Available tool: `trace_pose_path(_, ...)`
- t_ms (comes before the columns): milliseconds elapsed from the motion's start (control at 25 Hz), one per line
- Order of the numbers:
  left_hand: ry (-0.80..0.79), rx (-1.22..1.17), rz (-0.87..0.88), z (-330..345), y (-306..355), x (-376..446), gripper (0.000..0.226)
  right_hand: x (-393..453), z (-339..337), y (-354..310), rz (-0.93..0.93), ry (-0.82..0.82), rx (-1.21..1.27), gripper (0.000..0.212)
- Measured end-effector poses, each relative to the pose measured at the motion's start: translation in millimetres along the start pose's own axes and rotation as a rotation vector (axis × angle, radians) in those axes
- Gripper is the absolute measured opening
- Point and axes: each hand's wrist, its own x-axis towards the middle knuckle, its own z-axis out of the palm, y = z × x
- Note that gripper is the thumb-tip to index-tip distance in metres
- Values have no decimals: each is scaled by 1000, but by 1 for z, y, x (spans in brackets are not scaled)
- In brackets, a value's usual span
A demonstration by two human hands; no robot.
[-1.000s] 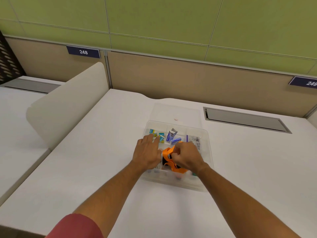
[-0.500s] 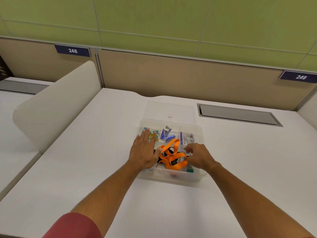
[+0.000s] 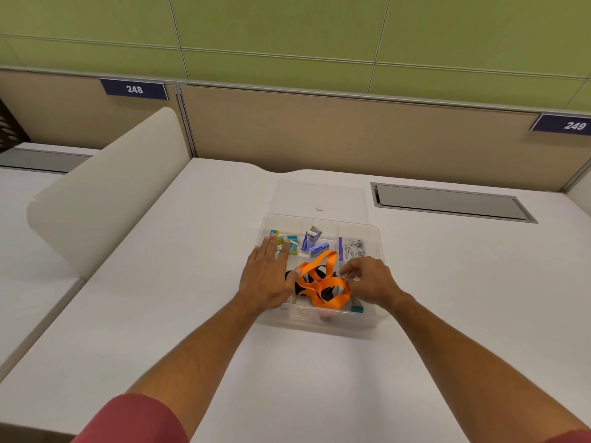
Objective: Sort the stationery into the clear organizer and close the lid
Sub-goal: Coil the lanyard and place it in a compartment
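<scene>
The clear organizer [image 3: 374, 324] stands on the white desk with its lid [image 3: 319, 195] open and lying flat behind it. A tangled orange lanyard [image 3: 323, 282] fills its middle compartment. My left hand [image 3: 268, 276] lies flat with straight fingers on the organizer's left side, the thumb touching the lanyard. My right hand [image 3: 371, 279] has its fingers curled and pinches the lanyard's metal clip at the right end. Small teal packets [image 3: 287, 243], blue packets [image 3: 311, 243] and a printed card [image 3: 351, 247] lie in the back compartments.
A grey cable hatch [image 3: 451, 203] is set into the desk at the back right. A curved white divider [image 3: 105, 193] rises on the left. Beige partition panels with number plates 248 [image 3: 134, 89] and 249 [image 3: 572, 124] close off the back.
My right hand has moved from over the lanyard's middle to its right end, uncovering the orange loops. My left hand has flattened on the organizer's left side.
</scene>
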Motion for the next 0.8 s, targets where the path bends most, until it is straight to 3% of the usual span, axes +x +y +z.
trace_pose_path(160,7,4,3,-1,1,1,76,-4,-7,-15,-104,6,149,12)
trace_pose_path(280,2,0,-2,-2,3,-1,75,-3,1,-25,-190,-24,30,4)
trace_pose_path(560,-7,-17,-11,-3,3,-3,74,-1,17,-32,-293,-157,-301,23)
trace_pose_path(720,23,-43,-12,-5,-2,-3,73,7,11,-35,-176,71,-158,19)
trace_pose_path(800,16,-41,-18,-7,-3,-4,73,15,7,-36,-121,132,-102,35)
